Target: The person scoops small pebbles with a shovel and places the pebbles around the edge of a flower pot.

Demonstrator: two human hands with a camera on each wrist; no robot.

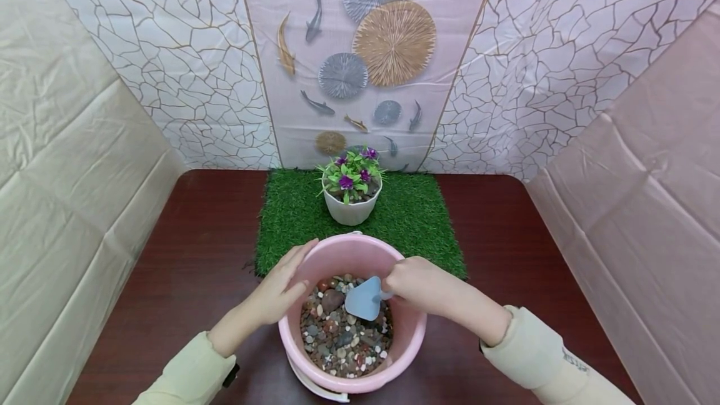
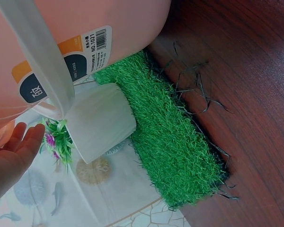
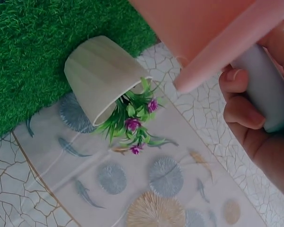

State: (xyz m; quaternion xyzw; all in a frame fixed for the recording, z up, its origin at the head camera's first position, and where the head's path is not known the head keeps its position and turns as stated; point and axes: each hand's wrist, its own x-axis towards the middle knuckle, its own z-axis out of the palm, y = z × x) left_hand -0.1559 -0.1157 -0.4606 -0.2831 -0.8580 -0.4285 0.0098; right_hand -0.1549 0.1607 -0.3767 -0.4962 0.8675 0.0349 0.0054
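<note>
A pink bucket (image 1: 407, 355) holds a mix of pebbles (image 1: 337, 342) in several colours and sizes. My right hand (image 1: 419, 283) reaches over its right rim and grips a small light-blue shovel. The shovel's blade (image 1: 364, 300) lies over the pebbles inside the bucket. In the right wrist view, curled fingers wrap the pale blue handle (image 3: 265, 90) beside the rim. My left hand (image 1: 281, 286) rests at the bucket's left rim, fingers fairly straight along it and the thumb over the opening.
Behind the bucket, a white pot (image 1: 351, 210) with purple flowers stands on a green turf mat (image 1: 416, 211). The dark wooden table (image 1: 208, 217) has fabric walls on three sides. The bucket's white carrying handle (image 1: 315, 386) hangs down at the front.
</note>
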